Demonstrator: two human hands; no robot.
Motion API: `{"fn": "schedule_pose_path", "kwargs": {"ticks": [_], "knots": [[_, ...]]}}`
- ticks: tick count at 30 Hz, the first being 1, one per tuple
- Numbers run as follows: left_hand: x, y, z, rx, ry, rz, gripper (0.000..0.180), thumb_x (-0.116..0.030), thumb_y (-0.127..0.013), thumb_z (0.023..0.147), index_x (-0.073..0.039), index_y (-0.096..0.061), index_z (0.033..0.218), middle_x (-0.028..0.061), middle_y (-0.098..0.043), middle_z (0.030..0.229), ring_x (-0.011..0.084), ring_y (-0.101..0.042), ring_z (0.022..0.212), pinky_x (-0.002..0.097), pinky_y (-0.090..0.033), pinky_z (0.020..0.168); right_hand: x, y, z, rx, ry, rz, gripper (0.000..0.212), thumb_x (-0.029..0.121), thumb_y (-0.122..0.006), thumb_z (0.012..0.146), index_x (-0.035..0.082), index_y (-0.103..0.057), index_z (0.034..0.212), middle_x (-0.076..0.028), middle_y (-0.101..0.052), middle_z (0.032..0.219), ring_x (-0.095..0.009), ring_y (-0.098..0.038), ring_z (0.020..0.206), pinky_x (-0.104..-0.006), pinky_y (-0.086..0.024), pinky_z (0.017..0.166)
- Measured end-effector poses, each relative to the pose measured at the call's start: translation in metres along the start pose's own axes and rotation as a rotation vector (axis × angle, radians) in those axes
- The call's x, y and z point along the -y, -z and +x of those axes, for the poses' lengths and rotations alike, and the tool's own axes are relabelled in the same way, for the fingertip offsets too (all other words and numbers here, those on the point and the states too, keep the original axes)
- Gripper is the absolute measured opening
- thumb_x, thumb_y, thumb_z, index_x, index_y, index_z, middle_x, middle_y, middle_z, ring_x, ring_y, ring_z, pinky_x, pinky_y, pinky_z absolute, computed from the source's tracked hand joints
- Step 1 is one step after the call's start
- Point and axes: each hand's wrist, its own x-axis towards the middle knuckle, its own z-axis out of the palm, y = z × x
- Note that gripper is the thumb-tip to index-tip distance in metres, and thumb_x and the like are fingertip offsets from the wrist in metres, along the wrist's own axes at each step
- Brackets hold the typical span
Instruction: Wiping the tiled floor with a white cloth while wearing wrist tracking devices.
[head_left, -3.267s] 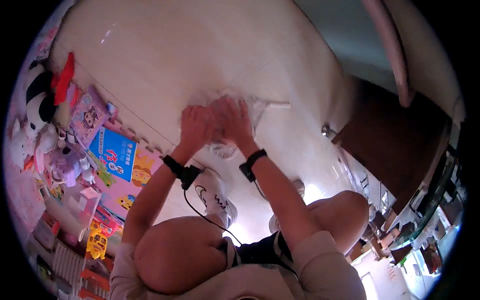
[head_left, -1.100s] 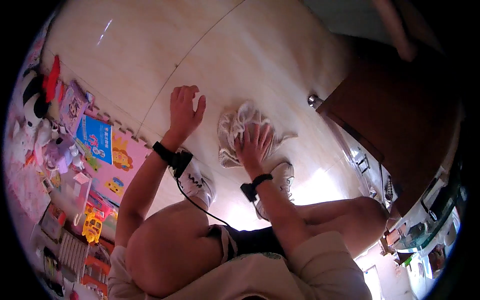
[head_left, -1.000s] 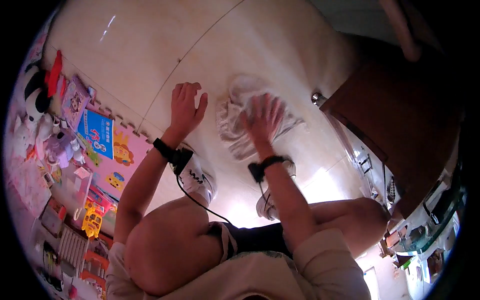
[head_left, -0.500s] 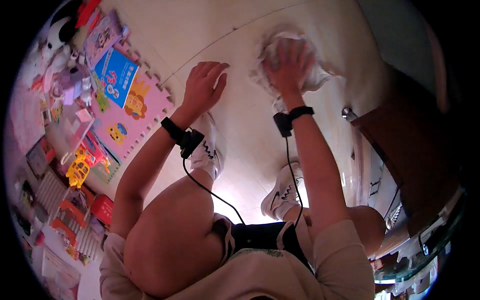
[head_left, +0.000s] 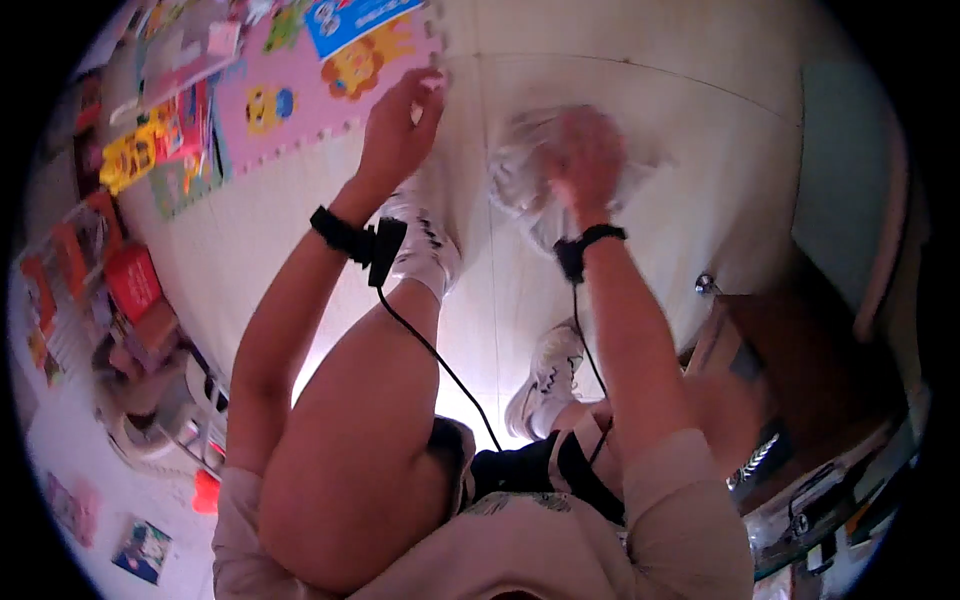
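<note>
A crumpled pale grey-white cloth (head_left: 522, 165) lies on the light tiled floor in front of me. Over its right part presses my right hand (head_left: 592, 165), blurred by motion, with its fingers bent onto the fabric. My left hand (head_left: 402, 130) holds nothing; its fingers are loosely curled, with the thumb apart. It hangs above the floor by the edge of a pink foam mat (head_left: 310, 120) printed with cartoon animals. Each wrist wears a black strap with a small box and a cable.
A blue booklet (head_left: 360, 22) lies on the mat. Left of it are a yellow toy (head_left: 130, 157) and a red box (head_left: 132, 283). At right stands a brown cabinet (head_left: 790, 370) near a metal doorstop (head_left: 706, 284). My white shoes (head_left: 425, 240) rest on the floor.
My view has turned, so the mat and toys now sit higher in the picture. My right hand and the cloth have shifted over the floor. My left hand's fingers are more curled.
</note>
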Motion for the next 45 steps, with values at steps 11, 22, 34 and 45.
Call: {"fn": "schedule_pose_path", "kwargs": {"ticks": [11, 22, 34, 45], "knots": [[0.044, -0.036, -0.077, 0.114, 0.01, 0.026, 0.018, -0.014, -0.065, 0.103, -0.009, -0.068, 0.12, 0.0132, -0.073, 0.093, 0.0281, -0.071, 0.084, 0.0396, -0.056, 0.078, -0.083, -0.032, 0.024, -0.052, -0.547, -0.252, 0.084, 0.075, -0.044, 0.101, 0.023, -0.039, 0.167, -0.015, -0.028, 0.176, -0.05, -0.017, 0.161, -0.0768, -0.014, 0.121], [0.108, 0.015, -0.109, 0.053, 0.326, 0.096, 0.018, -0.02, -0.065, 0.105, -0.01, -0.062, 0.12, 0.014, -0.069, 0.08, 0.0298, -0.07, 0.074, 0.0418, -0.055, 0.07, 0.147, -0.029, 0.001, 0.272, 0.536, 0.139, 0.065, 0.06, -0.07, 0.091, 0.026, -0.065, 0.146, -0.003, -0.055, 0.159, -0.034, -0.033, 0.158, -0.0679, -0.024, 0.124], [0.125, 0.035, -0.172, -0.04, 0.398, 0.024, 0.018, -0.017, -0.066, 0.104, -0.01, -0.062, 0.121, 0.0109, -0.068, 0.08, 0.0233, -0.067, 0.073, 0.0382, -0.055, 0.071, 0.158, -0.012, -0.128, 0.605, 0.883, 0.379, 0.078, 0.061, -0.069, 0.092, 0.038, -0.045, 0.163, 0.002, -0.036, 0.174, -0.029, -0.024, 0.164, -0.058, -0.021, 0.13], [0.122, 0.023, -0.172, -0.015, 0.329, -0.014, 0.018, -0.015, -0.066, 0.105, -0.009, -0.062, 0.122, 0.0093, -0.068, 0.081, 0.0204, -0.066, 0.073, 0.0362, -0.054, 0.071, -0.005, -0.015, 0.009, 0.14, 0.543, -0.078, 0.071, 0.063, -0.065, 0.096, 0.033, -0.052, 0.159, -0.005, -0.044, 0.169, -0.036, -0.038, 0.155, -0.06, -0.031, 0.124]]}}
